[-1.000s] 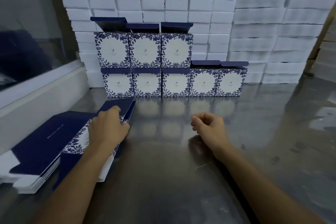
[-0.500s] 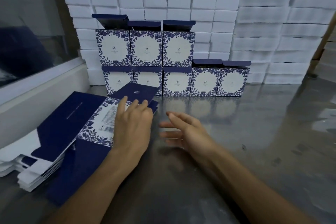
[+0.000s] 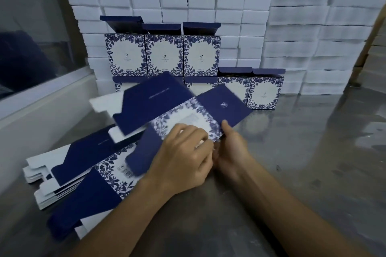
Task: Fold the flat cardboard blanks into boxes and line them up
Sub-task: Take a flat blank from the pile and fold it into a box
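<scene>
Both hands hold one flat cardboard blank [image 3: 181, 110], navy blue with a white panel framed in blue leaf print, lifted clear of the grey, glossy metal surface [image 3: 313, 152] and tilted so that its far navy flap rises toward the upper right; its outline is blurred. The left hand [image 3: 183, 158] lies over the near edge of the printed panel, its fingers [image 3: 188, 133] curled down onto the card and grasping it. The right hand [image 3: 231, 148] sits just beside the left, partly hidden behind it, with its thumb pressed on the top of the blank's near right edge and the other fingers tucked under the card, so it pinches the blank. To the left, a stack of the same flat navy and white blanks [image 3: 83, 162] lies on the surface, fanned a little at its edges, beneath and beside the lifted one. At the back, folded blue-and-white floral boxes [image 3: 163, 54] stand in two rows: three on the upper row and five on the lower, their navy lids standing open, the lower left ones partly hidden by the raised blank. Behind them, white foam blocks [image 3: 229, 6] are piled up like a wall, and a taller pile of white blocks [image 3: 323, 27] stands at the right.
</scene>
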The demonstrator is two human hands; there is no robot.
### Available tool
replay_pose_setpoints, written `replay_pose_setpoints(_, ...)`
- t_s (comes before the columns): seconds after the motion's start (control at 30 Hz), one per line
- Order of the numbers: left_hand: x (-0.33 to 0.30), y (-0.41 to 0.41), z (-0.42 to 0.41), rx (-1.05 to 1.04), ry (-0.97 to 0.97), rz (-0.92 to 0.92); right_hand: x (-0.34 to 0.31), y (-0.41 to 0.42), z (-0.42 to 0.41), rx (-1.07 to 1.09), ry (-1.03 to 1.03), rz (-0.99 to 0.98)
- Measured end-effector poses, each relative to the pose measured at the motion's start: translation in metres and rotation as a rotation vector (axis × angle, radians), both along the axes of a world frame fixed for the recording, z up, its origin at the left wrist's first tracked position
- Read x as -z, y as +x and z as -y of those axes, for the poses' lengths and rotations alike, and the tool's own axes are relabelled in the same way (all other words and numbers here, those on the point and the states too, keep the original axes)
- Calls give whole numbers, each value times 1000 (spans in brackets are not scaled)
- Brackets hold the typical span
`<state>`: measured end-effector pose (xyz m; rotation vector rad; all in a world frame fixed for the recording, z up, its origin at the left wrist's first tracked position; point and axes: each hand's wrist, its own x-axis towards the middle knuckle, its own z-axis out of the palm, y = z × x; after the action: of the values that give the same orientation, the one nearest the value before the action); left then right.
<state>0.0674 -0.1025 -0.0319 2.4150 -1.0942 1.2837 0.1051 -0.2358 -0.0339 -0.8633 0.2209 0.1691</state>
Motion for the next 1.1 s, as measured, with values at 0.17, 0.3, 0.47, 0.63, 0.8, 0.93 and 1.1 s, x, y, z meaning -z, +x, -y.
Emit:
replay_pose_setpoints(0.17, 1, 6, -23, -148, 148, -315, -3, 18, 40, 546, -247, -33)
replay_pose_setpoints(0.3, 11, 17, -39, -276, 167, -577, 2, 21, 66, 747, -426, -121)
replay_pose_setpoints(0.47, 13, 28, -52, -496, 57, -523, 3, 19, 85, 730, -445, -88)
replay_pose_setpoints(0.63, 17, 35, -63, -423, -340, -632, 7, 15, 78, 503, -469, 44)
replay_pose_setpoints(0.8, 9, 23, -58, -42, -632, -639, -3, 9, 79, 426, -485, -8)
replay_pose_setpoints(0.93, 13, 26, -54, -41, -663, -545, -19, 0, 81, 319, -109, 36)
replay_pose_setpoints(1.1, 16, 28, -44, 21, -808, -622, -31, -9, 72, 380, 186, 121)
